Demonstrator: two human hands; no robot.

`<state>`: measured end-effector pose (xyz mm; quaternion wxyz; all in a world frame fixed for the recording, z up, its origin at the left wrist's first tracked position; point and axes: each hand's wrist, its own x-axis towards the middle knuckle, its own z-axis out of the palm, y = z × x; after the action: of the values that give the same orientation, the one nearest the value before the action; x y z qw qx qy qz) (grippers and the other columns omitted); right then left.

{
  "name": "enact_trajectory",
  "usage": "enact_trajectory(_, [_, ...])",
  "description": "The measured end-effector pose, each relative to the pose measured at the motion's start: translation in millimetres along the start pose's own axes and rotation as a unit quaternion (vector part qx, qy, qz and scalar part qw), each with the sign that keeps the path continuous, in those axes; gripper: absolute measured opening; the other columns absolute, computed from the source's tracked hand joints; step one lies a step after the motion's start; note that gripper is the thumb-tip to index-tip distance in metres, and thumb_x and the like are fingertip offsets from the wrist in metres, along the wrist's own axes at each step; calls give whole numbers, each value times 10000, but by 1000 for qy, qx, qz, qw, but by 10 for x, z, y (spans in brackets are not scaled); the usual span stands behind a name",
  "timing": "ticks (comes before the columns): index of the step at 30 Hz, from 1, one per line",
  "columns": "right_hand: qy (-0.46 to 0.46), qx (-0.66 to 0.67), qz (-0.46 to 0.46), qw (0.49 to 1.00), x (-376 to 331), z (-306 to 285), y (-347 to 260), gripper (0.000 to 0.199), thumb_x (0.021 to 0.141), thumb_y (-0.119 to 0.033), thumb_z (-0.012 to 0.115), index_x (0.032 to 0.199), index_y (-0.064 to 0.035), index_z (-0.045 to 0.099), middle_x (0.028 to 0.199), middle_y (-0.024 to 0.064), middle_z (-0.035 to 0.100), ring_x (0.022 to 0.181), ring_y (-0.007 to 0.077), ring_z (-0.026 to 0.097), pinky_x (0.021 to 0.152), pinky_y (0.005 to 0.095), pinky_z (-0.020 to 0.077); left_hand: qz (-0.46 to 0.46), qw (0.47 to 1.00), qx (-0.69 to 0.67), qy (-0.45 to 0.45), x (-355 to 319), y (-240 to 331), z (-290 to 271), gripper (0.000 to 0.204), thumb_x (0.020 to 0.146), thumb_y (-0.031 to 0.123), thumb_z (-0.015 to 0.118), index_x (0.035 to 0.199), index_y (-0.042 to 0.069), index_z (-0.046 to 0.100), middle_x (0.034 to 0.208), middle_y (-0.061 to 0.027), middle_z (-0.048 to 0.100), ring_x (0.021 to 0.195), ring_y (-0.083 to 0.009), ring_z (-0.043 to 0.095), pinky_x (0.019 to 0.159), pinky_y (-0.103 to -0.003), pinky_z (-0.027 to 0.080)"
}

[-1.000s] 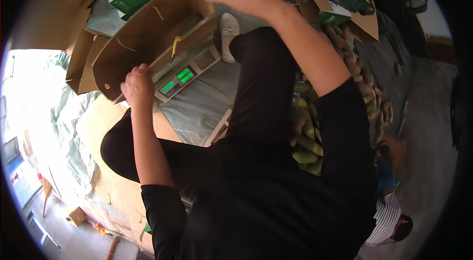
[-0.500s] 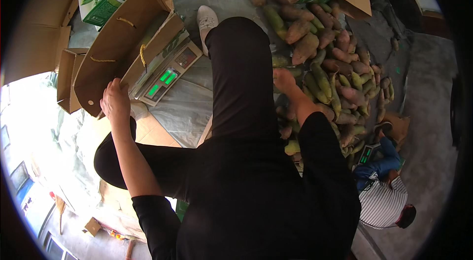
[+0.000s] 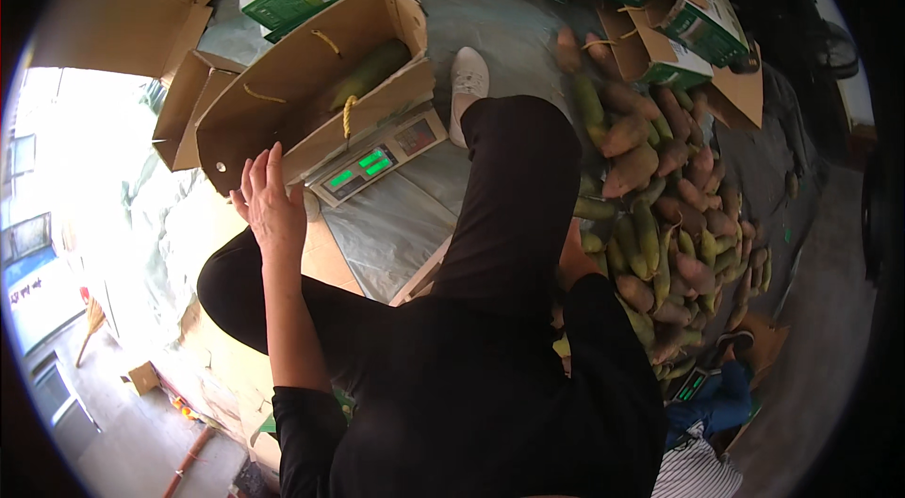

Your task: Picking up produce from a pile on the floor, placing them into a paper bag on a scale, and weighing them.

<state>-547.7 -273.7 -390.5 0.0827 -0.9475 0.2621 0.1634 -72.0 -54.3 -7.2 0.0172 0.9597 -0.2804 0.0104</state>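
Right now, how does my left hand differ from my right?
Your left hand is at the near end of the open box, while your right hand is beside the vegetable heap. Your left hand's fingers show, extended; your right hand's are hidden behind your raised leg. Both are bare.

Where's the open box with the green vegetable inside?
In the head view, the box is upper left, by the left hand, next to the scale's green display.

The left hand (image 3: 271,213) is at an open carton (image 3: 290,67), the right hand (image 3: 573,260) beside a vegetable pile (image 3: 696,239).
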Motion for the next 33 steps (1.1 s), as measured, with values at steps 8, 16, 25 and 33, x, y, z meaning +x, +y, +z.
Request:
enact_trajectory(8, [4,-119,-72,990,-146,-287,-198,227,796,-165,465,943,-122,634,1011,35,542,1023,216,460,832,384,365,-41,999,19,-1,-111,-181,-42,705,716,97,677,1325,216,343,1327,-35,382,1274,-252,297,1035,-533,168])
enact_trajectory(16, [-43,-189,-30,981,128,-985,-94,220,818,-154,455,978,-93,593,1070,77,514,1026,245,490,800,381,409,-32,999,-14,16,-53,-210,-54,531,723,124,669,1210,178,465,1174,-39,492,1171,-236,402,1029,-531,185])
enact_trajectory(25, [109,191,292,931,197,-2185,137,589,682,-83,704,1181,-22,398,1143,157,482,1111,340,450,897,414,389,-2,996,-32,82,118,-322,96,228,766,132,590,993,150,573,923,-40,566,936,-232,516,893,-395,319])
enact_trajectory(33, [408,355,103,834,741,-3965,-111,573,756,-55,645,1259,6,376,1230,151,437,1121,255,442,935,344,357,3,996,-17,89,83,-365,44,186,770,144,579,956,150,582,893,-29,573,896,-217,529,818,-370,341])
